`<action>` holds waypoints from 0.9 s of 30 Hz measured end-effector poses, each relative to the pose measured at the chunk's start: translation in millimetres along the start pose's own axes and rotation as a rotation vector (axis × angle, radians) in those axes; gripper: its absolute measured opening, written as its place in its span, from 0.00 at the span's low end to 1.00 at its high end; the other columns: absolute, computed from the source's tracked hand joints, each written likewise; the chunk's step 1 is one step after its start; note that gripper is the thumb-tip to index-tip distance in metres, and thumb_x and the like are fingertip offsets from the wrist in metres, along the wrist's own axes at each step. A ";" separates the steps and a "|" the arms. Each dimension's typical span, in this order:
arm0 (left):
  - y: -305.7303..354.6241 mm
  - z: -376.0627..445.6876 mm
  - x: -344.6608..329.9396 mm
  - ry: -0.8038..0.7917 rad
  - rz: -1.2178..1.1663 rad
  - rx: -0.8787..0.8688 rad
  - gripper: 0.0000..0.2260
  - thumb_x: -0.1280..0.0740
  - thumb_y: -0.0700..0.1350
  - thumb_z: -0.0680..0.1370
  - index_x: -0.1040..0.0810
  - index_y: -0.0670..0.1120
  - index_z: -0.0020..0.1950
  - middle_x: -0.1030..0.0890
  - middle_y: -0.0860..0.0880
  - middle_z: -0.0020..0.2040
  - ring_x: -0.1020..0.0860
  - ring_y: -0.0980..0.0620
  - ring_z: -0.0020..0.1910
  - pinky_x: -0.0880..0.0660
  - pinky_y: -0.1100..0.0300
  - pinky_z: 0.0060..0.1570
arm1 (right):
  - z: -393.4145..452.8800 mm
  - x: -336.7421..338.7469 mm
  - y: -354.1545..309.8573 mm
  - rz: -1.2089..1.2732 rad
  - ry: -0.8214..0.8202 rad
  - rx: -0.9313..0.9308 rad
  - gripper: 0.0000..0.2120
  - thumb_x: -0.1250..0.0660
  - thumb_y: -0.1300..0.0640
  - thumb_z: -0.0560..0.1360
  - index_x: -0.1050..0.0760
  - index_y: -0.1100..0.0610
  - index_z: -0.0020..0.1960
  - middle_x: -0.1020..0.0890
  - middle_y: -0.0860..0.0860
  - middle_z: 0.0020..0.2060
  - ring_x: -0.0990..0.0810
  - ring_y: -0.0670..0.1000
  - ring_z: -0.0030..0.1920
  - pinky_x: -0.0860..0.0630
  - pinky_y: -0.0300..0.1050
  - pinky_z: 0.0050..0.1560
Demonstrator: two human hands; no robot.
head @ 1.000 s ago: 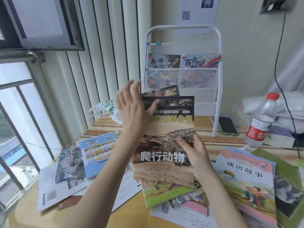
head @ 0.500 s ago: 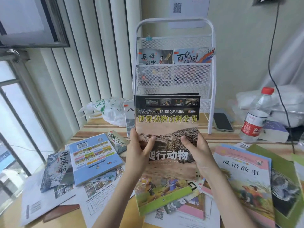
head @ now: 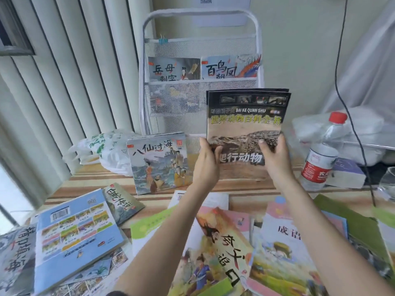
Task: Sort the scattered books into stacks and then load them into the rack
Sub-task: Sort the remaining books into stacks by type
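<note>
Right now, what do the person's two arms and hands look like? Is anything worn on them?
Both forearms are bare up to the frame edge, no sleeves showing. The left hand and right hand show no gloves, rings, watch or bracelet. Fingernails are short and unpainted.

Both hands, left and right, grip dark book upright at 1 o'clock, before rack.
</note>
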State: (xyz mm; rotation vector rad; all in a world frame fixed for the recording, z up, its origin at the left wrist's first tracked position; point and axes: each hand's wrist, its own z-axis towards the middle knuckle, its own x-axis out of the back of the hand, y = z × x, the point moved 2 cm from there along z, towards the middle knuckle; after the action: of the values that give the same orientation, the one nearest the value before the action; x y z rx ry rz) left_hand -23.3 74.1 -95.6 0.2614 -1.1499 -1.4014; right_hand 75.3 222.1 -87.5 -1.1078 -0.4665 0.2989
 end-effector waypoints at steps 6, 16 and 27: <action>-43.4 1.9 -43.0 -0.025 -0.109 0.063 0.04 0.44 0.43 0.82 0.39 0.45 0.50 0.24 0.48 0.48 0.25 0.45 0.47 0.30 0.54 0.44 | 7.2 -3.4 80.8 -0.199 -0.116 -0.145 0.09 0.37 0.57 0.78 0.33 0.59 0.54 0.25 0.56 0.49 0.25 0.59 0.55 0.32 0.45 0.46; -57.4 -9.3 -45.2 -0.261 0.049 0.276 0.10 0.44 0.41 0.81 0.39 0.40 0.61 0.22 0.35 0.52 0.23 0.35 0.48 0.30 0.50 0.41 | 2.8 -1.9 85.3 -0.352 -0.101 -0.119 0.07 0.40 0.57 0.79 0.34 0.60 0.53 0.30 0.47 0.35 0.28 0.53 0.42 0.35 0.45 0.41; -30.6 -35.1 -8.2 -0.381 0.424 0.291 0.19 0.44 0.33 0.77 0.38 0.35 0.68 0.33 0.36 0.66 0.34 0.39 0.64 0.36 0.49 0.64 | -30.3 52.1 38.9 -0.717 -0.333 -0.216 0.26 0.40 0.47 0.78 0.37 0.61 0.71 0.27 0.57 0.65 0.26 0.57 0.62 0.29 0.50 0.60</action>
State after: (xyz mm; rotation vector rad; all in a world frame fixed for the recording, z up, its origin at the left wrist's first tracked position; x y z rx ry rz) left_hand -14.6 57.4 -139.0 -0.0526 -1.6193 -0.9270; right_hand 135.5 238.4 -122.9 -1.0282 -1.1738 -0.2090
